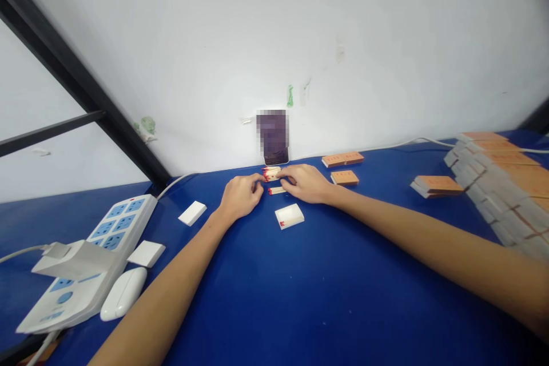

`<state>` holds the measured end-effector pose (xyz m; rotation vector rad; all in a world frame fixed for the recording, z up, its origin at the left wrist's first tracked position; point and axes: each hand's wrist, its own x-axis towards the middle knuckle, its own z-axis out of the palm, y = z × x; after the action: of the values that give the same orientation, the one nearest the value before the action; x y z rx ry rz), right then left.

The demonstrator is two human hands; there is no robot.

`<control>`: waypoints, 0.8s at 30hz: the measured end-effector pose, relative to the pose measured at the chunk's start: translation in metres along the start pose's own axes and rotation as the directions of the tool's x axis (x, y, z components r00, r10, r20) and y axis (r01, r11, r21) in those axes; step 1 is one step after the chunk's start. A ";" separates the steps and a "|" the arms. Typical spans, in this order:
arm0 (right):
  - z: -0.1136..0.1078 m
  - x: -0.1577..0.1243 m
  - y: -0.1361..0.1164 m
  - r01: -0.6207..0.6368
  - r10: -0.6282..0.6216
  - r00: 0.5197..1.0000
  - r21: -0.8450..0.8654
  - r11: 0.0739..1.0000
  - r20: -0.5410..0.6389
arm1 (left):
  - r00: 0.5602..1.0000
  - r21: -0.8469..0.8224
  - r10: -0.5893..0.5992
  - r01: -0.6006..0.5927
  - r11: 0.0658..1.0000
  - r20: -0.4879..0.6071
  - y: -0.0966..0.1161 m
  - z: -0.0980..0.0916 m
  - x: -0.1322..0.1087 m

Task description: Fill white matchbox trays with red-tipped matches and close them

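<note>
Curling inward, both hands (pixel 241 197) flank matches (pixel 271 173).

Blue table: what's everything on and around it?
Table: one, blue, underneath
Wall: one, white, behind
Frame: one, black, left
Power strip: one, white and blue, left
Charger: one, white, on strip
Cables: several, white, left and back
Rounded case: one, white, beside strip
Small boxes: two, white, left
Match tray: one, white, middle
Loose matches: many, red tips, between hands
Blurred device: one, dark, at wall
Matchboxes: many, orange tops, right
Left hand: one, by matches
Right hand: one, by matches
</note>
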<state>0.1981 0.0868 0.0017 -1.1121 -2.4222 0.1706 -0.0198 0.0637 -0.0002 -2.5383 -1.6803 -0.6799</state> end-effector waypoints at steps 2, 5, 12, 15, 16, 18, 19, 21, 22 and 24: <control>-0.001 0.000 -0.001 -0.008 0.009 1.000 -0.013 1.000 0.011 | 0.999 -0.025 0.032 -0.032 0.999 0.026 0.000 0.000 0.000; 0.000 0.000 -0.001 -0.016 0.016 1.000 -0.023 1.000 0.012 | 0.997 -0.065 0.069 -0.065 0.996 0.047 0.000 -0.001 0.000; 0.007 0.007 0.011 -0.175 0.180 0.982 0.081 0.981 -0.055 | 0.997 -0.049 0.058 -0.056 0.997 0.052 0.000 -0.001 0.000; 0.009 0.009 0.015 -0.187 0.195 0.979 0.123 0.975 -0.055 | 0.998 -0.039 0.044 -0.042 0.998 0.052 -0.001 0.000 0.000; 0.009 0.009 0.015 -0.186 0.194 0.980 0.128 0.974 -0.050 | 0.998 -0.036 0.036 -0.035 0.999 0.051 0.000 0.000 0.000; 0.010 0.010 0.016 -0.188 0.195 0.980 0.125 0.974 -0.044 | 0.999 -0.030 0.023 -0.021 0.999 0.049 0.000 0.000 0.000; 0.010 0.010 0.016 -0.191 0.197 0.979 0.119 0.974 -0.044 | 0.999 -0.027 0.016 -0.015 1.000 0.048 0.000 -0.001 0.000; 0.010 0.010 0.015 -0.192 0.197 0.979 0.102 0.976 -0.044 | 0.999 -0.018 0.007 -0.007 1.000 0.048 0.001 -0.001 0.000; 0.010 0.010 0.015 -0.190 0.195 0.980 0.094 0.977 -0.041 | 0.999 -0.014 0.005 -0.005 1.000 0.048 0.001 -0.001 0.000; 0.009 0.010 0.015 -0.186 0.188 0.982 0.082 0.979 -0.026 | 0.999 -0.006 0.003 -0.002 1.000 0.048 0.002 -0.002 0.000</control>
<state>0.1984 0.1050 -0.0073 -1.2955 -2.2590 0.3032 -0.0186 0.0626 0.0016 -2.5808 -1.6918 -0.6294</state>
